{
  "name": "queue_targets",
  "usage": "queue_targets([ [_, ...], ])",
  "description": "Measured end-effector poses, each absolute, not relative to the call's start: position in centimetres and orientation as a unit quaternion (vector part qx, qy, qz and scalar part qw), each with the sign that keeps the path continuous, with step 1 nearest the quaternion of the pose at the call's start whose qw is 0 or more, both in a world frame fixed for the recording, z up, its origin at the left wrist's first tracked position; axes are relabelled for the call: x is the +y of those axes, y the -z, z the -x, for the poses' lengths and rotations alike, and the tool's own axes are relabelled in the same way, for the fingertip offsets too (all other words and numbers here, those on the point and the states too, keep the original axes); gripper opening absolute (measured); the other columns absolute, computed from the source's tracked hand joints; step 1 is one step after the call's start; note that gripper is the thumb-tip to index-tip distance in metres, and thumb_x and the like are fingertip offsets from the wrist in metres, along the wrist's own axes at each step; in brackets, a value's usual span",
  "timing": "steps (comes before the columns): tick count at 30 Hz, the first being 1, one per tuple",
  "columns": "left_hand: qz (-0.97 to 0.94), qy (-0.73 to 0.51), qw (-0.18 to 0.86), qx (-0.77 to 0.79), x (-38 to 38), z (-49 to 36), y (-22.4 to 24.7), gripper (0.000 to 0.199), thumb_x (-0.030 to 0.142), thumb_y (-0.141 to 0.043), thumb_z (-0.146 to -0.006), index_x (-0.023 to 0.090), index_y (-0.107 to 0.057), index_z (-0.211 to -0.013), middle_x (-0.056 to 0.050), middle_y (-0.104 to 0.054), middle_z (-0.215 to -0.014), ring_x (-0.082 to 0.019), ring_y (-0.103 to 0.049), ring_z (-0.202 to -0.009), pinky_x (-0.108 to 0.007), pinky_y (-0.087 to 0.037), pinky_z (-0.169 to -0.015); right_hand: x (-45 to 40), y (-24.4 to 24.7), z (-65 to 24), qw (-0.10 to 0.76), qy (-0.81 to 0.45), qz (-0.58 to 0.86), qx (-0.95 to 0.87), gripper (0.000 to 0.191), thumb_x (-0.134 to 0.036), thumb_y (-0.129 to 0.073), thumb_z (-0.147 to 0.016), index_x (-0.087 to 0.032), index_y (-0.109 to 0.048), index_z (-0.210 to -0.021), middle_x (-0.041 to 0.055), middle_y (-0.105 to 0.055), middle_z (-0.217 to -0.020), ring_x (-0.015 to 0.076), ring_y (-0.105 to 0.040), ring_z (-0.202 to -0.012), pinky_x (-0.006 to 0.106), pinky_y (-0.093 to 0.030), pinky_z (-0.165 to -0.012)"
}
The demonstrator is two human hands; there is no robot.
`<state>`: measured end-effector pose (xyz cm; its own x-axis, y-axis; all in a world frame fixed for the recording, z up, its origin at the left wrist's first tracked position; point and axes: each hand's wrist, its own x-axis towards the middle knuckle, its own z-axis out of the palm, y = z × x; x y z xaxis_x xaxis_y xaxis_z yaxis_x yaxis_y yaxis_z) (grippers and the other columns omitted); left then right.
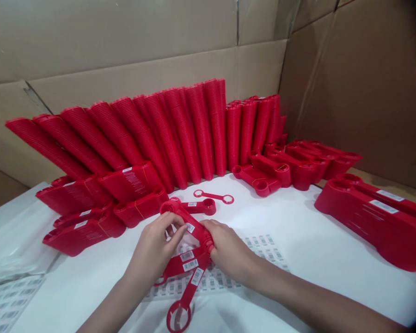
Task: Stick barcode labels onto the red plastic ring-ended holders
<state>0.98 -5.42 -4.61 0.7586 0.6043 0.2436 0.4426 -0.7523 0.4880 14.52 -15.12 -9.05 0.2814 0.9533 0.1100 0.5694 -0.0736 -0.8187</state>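
Observation:
My right hand (229,247) is wrapped round one end of a small stack of red plastic strips with ring-shaped ends (190,217). My left hand (157,243) is at the stack's other half, thumb and forefinger pinched at a white barcode sticker (190,227) on its upper face. Whether the sticker is fully stuck down I cannot tell. Below the right hand, several labelled red strips (196,277) fan out toward me, one ending in an open ring (178,316). Under them lies a sheet of barcode stickers (268,252), partly covered.
Tall stacks of red strips (173,134) lean along the cardboard wall (142,74). Banded bundles lie left (86,231) and right (370,222). A single strip (213,196) and a short stack (203,206) lie just beyond my hands. Clear plastic bags (17,240) and another sticker sheet (12,300) are at left.

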Motion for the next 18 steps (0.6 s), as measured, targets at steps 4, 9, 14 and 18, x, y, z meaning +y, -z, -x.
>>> queue_targets([
  [4,-0.942,-0.234,0.030,0.240,-5.3,-1.0,5.7,0.019,0.031,-0.041,-0.086,0.018,-0.052,-0.078,-0.002,-0.054,-0.072,-0.015,-0.051,-0.067,-0.025,-0.038,-0.059,-15.3,8.9,-14.2,0.385,-0.232,0.698,-0.557,0.045,0.002,-0.036,-0.058,-0.018,-0.055,-0.094,0.0046,-0.058,-0.091,0.0172,-0.056,-0.083,0.025,-0.039,-0.069],
  [9,-0.913,-0.321,-0.055,0.244,-4.4,-0.8,5.6,0.018,0.031,-0.042,-0.087,0.016,-0.050,-0.092,-0.004,-0.049,-0.084,-0.013,-0.049,-0.065,-0.026,-0.042,-0.059,-15.4,8.5,-14.2,0.400,-0.242,0.687,-0.556,0.043,0.001,-0.037,-0.058,-0.019,-0.056,-0.091,0.0038,-0.058,-0.090,0.0166,-0.055,-0.082,0.024,-0.040,-0.068],
  [14,-0.871,-0.375,0.121,0.293,-3.9,-0.3,4.3,0.021,0.030,-0.045,-0.085,0.020,-0.052,-0.102,-0.006,-0.043,-0.101,-0.013,-0.053,-0.075,-0.024,-0.048,-0.060,-15.4,8.0,-14.6,0.436,-0.240,0.666,-0.556,0.045,0.002,-0.037,-0.057,-0.020,-0.058,-0.091,0.0030,-0.059,-0.092,0.0158,-0.055,-0.083,0.024,-0.041,-0.070],
  [18,-0.848,-0.411,0.175,0.284,-4.1,-0.3,4.0,0.015,0.020,-0.043,-0.084,0.021,-0.051,-0.096,-0.003,-0.046,-0.098,-0.014,-0.054,-0.083,-0.027,-0.047,-0.074,-15.3,7.7,-15.0,0.458,-0.238,0.656,-0.551,0.050,0.001,-0.036,-0.059,-0.021,-0.059,-0.098,0.0028,-0.058,-0.090,0.0155,-0.055,-0.084,0.024,-0.042,-0.071],
])
